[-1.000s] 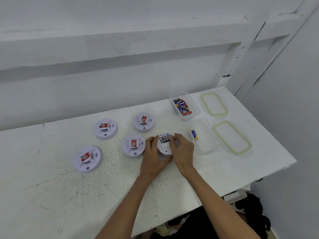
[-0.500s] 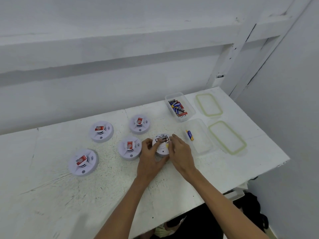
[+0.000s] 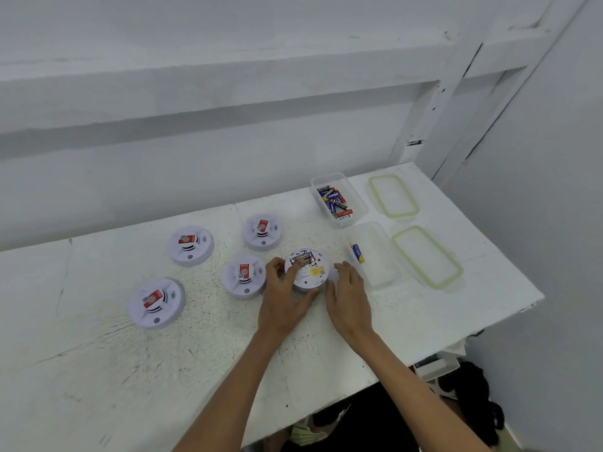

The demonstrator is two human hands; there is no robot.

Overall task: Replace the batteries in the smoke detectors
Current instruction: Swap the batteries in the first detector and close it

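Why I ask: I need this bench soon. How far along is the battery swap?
Done: nothing clearly; one blue-and-yellow battery lies in the near clear plastic tub. In hand: the left hand grips an overturned white round smoke detector, batteries showing in its back, right hand at its edge. Left: probably the four white face-up detectors; the far clear tub holds more batteries.

White-painted table (image 3: 195,370), flecked with dark specks and scratches; pale lilac-white on four face-up detectors (image 3: 191,244) (image 3: 262,231) (image 3: 244,275) (image 3: 156,301), each with a red label and dark curved lines; white on the upturned detector (image 3: 306,272), with black-and-white print and a yellow sticker; blue, red and black among the batteries (image 3: 334,200) in a clear tub (image 3: 359,203); blue and yellow on a single battery (image 3: 356,252); pale green seals round two clear lids (image 3: 393,197) (image 3: 427,256); white wall (image 3: 228,158) behind.
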